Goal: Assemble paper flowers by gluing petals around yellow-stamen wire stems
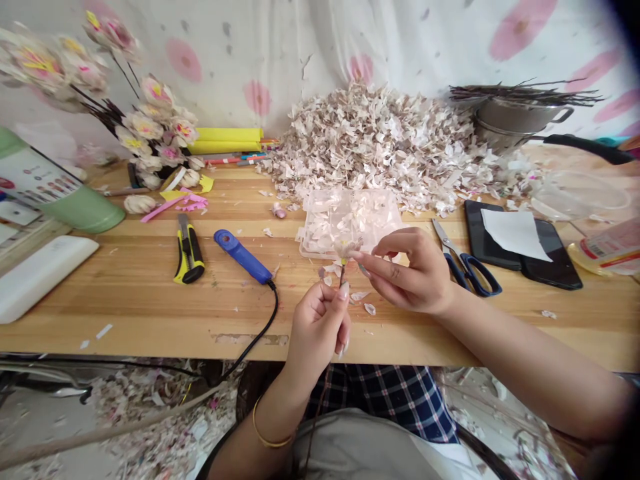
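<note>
My left hand (323,320) is closed around a thin brown stem (342,275), keeping it nearly upright above the table's front edge. At the stem's top sits a small pale flower (345,250) with a yellow base. From the right, my right hand (413,270) reaches in, its fingertips pinched at the flower's side on what looks like a pale petal; the fingers partly hide it. Just behind the flower lies a clear plastic compartment box (320,230) with pale petals in it. Several loose petals (369,309) are scattered below my hands.
A large heap of pale petals (375,147) fills the back. Scissors (465,260) and dark phones (553,253) lie right. Left are a blue corded tool (243,257), a yellow-black utility knife (189,250), finished flowers (150,127) and a green container (85,203). A pot (520,117) holds twigs.
</note>
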Available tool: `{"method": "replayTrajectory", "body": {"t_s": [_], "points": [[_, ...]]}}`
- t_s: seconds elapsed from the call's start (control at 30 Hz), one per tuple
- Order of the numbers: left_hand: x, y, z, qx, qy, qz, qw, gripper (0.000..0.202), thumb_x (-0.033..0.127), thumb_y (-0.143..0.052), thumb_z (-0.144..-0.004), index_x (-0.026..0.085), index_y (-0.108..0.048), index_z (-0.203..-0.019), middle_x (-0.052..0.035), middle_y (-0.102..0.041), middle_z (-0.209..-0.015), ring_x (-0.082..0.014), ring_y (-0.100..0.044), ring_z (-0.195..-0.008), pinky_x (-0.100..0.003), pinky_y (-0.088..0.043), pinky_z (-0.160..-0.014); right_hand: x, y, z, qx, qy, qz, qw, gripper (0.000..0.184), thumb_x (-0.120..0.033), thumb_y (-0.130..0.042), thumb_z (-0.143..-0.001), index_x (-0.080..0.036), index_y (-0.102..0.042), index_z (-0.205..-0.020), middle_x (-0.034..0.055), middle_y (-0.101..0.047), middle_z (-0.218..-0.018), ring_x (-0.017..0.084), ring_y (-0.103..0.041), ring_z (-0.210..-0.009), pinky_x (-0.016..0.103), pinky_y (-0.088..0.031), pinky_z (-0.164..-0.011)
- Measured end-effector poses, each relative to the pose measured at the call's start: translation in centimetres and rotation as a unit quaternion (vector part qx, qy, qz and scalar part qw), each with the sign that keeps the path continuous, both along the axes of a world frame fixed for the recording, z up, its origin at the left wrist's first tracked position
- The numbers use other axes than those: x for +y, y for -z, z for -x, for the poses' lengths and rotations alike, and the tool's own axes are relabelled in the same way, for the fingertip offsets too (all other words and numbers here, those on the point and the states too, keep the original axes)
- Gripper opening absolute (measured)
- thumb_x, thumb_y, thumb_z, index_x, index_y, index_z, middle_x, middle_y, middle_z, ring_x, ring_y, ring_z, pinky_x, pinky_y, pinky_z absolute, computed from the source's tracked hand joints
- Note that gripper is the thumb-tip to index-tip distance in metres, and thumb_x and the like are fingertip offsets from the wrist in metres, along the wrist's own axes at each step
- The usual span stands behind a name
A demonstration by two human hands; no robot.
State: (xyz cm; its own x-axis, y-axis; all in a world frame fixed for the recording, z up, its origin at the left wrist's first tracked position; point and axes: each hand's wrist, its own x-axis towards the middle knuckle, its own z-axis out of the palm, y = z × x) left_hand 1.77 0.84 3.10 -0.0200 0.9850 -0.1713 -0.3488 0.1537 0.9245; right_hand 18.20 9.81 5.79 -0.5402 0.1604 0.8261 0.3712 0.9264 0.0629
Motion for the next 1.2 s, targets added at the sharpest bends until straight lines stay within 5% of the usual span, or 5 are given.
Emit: {"method": "replayTrajectory", "body": {"t_s": [0.43,0.63,0.8,1.2], "points": [[-0.2,-0.1,-0.1,0.017,-0.011,0.005,1.000,0.042,0.051,-0.068,-0.083,0.020,-0.044,-0.068,0.0090,-0.049,-0.036,-0.0029,-0.031,-0.026,-0.012,-0.021,-0.028,-0.1,-0.3,0.3,0.042,0.045,0.019,0.998,0.041,-0.012,-0.062,-0.085,-0.027,-0.059,-0.123,0.0056,-0.055,-0.093,0.018,-0.056,-0.077,0.034,-0.052,-0.063],[-0.4,-0.2,-0.2,0.040,0.003,0.009,0.999,0.041,0.051,-0.066,-0.085,0.020,-0.044,-0.069,0.0092,-0.048,-0.037,-0.0027,-0.032,-0.027,-0.012,-0.022,-0.030,0.3,-0.9,0.6,0.122,0.005,0.207,0.971,0.023,-0.028,-0.067,-0.087,-0.026,-0.064,-0.110,0.0066,-0.053,-0.098,0.021,-0.056,-0.092,0.033,-0.052,-0.064],[-0.4,0.0,-0.3,0.064,0.022,0.001,0.998,0.041,0.049,-0.066,-0.086,0.020,-0.044,-0.068,0.0075,-0.051,-0.038,-0.0029,-0.035,-0.030,-0.013,-0.026,-0.034,1.0,-0.4,0.6,0.151,-0.074,0.363,0.917,0.031,-0.035,-0.068,-0.087,-0.024,-0.059,-0.115,0.0069,-0.056,-0.112,0.018,-0.055,-0.097,0.031,-0.053,-0.072],[-0.5,-0.2,-0.3,0.082,0.026,0.001,0.996,0.040,0.048,-0.063,-0.088,0.019,-0.044,-0.069,0.0074,-0.052,-0.040,-0.0031,-0.035,-0.032,-0.013,-0.026,-0.036,1.0,-0.9,0.2,0.184,-0.097,0.338,0.918,0.008,-0.023,-0.061,-0.091,-0.023,-0.065,-0.098,0.0063,-0.056,-0.103,0.019,-0.055,-0.099,0.032,-0.049,-0.074]]}}
